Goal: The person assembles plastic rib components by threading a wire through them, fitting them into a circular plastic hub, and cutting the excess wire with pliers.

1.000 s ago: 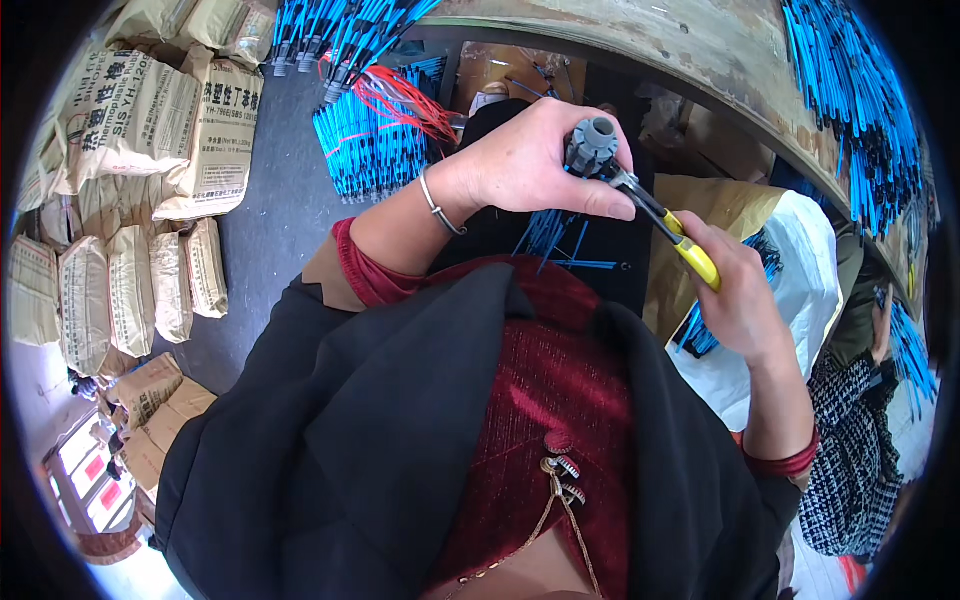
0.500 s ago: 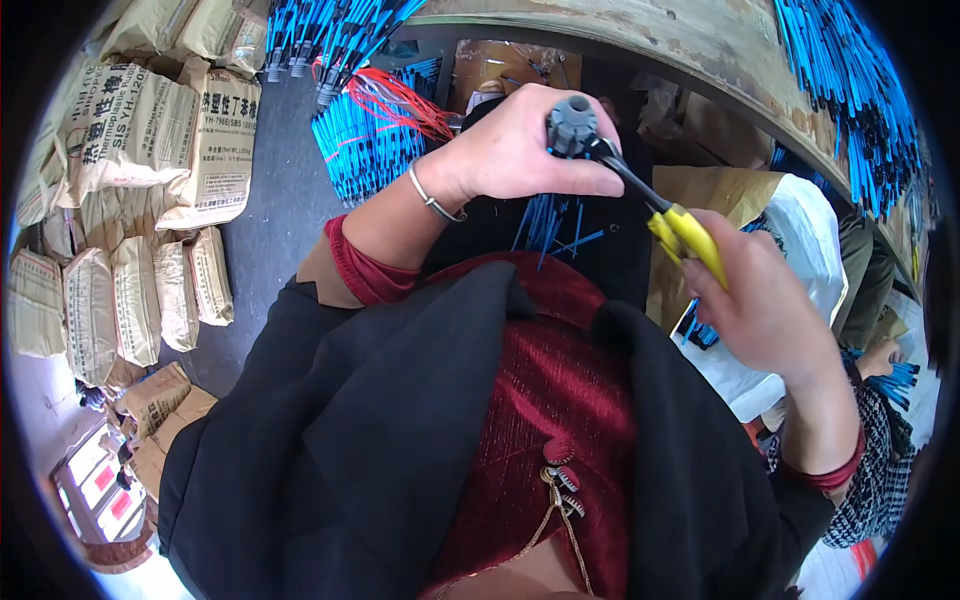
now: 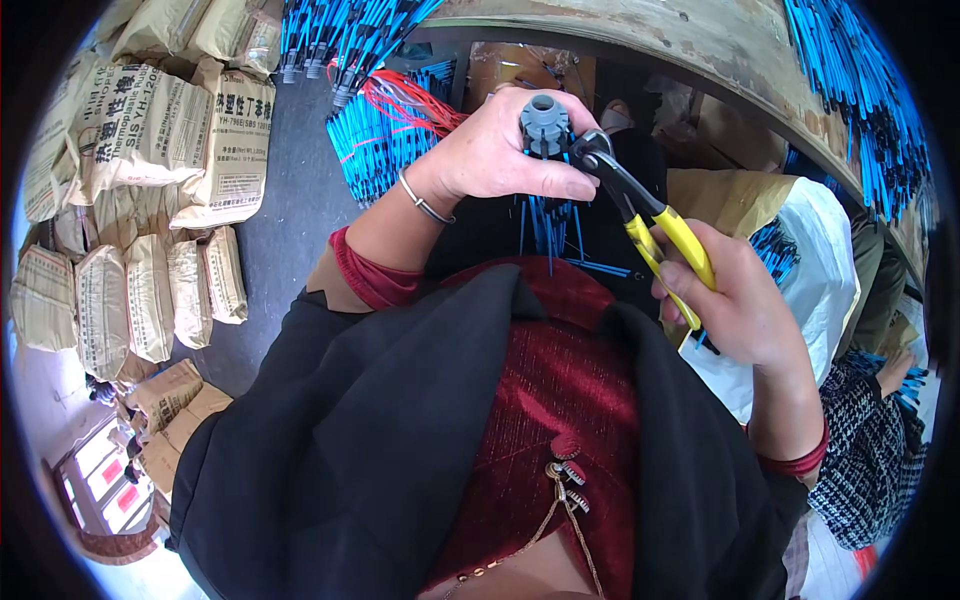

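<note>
bright | glare lower left | sheen on red top | bench bowed | black vignette

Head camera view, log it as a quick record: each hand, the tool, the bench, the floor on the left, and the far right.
Left hand: curled around a gray ribbed fitting; blue strips hang below
Right hand: grips yellow-handled pliers
Tool: handles spread; head beside the fitting, contact unclear
Wooden bench: bunches of blue strips with black parts at its edges
Left floor: stacked tan sacks
Far right: another person's hand near blue strips
</note>
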Tool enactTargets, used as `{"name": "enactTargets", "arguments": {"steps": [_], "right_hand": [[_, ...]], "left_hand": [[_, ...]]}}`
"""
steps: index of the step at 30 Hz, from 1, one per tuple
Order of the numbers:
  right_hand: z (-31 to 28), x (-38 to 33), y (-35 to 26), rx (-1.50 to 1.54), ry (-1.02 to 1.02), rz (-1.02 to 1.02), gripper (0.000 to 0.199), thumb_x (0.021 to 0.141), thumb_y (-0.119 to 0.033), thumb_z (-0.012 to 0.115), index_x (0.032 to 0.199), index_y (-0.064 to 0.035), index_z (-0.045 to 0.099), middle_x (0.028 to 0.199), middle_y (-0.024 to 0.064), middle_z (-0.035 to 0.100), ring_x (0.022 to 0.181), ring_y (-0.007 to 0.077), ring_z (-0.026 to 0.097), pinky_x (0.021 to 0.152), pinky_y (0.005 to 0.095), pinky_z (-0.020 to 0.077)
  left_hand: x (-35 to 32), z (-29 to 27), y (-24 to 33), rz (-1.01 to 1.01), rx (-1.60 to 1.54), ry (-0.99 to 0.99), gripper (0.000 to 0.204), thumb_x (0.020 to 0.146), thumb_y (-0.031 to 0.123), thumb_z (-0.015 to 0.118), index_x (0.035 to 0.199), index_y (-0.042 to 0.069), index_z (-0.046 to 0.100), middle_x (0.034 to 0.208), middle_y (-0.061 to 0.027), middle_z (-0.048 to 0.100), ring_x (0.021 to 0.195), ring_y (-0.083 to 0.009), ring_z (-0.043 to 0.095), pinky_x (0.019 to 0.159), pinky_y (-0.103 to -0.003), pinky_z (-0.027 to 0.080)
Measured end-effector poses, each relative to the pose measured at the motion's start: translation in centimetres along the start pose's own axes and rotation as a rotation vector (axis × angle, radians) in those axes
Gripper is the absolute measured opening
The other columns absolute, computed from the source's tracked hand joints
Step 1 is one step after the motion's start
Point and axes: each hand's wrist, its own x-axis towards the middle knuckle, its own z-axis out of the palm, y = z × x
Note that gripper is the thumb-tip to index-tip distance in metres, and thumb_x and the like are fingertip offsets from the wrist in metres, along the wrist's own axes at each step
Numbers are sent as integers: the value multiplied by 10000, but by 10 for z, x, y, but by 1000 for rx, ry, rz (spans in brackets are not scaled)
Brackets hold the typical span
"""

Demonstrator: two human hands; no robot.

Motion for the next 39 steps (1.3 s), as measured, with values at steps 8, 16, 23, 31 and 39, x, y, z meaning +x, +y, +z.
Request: {"name": "enactTargets", "arguments": {"steps": [8, 16, 23, 31, 39], "right_hand": [[-10, 10, -11, -626, 50, -32, 261, 823, -41, 524, 1077, 18, 503, 687, 61, 564, 550, 101, 537, 495, 226, 420], [-101, 80, 3, -1142, 780, -65, 506, 814, -435, 576, 1074, -1, 559, 851, 123, 612, 730, 263, 596, 707, 351, 467], [-110, 114, 44, -1282, 1023, -735, 416, 853, -324, 566, 1132, -17, 542, 1076, 160, 574, 886, 314, 585, 802, 356, 447], [-7, 31, 109, -133, 777, -518, 615, 733, -128, 706, 1260, -29, 405, 1197, 113, 492, 1116, 206, 475, 949, 330, 372], [37, 48, 46, 424, 620, -1282, 818, 671, -404, 747, 1317, -103, 346, 1316, 132, 405, 1194, 311, 408, 1021, 456, 280]], "left_hand": [[9, 5, -3, 35, 112, 89, 220, 688, 131, 746, 840, 25, 627, 763, -7, 623, 705, -85, 567, 670, -221, 453], [-13, -9, -10, 91, -10, 279, 224, 734, 126, 690, 926, 31, 626, 822, -38, 637, 779, -120, 584, 725, -250, 463], [-47, -31, 4, 434, -177, 418, 267, 828, 181, 526, 1033, 12, 541, 765, -73, 543, 796, -240, 555, 796, -461, 448], [-74, -49, 61, 822, -542, 543, 278, 849, 312, 498, 971, 67, 546, 777, -36, 542, 894, -251, 519, 890, -511, 388], [-24, 9, 21, 545, -985, 652, 278, 854, 347, 486, 899, 84, 563, 769, -25, 571, 848, -220, 565, 816, -437, 448]]}}
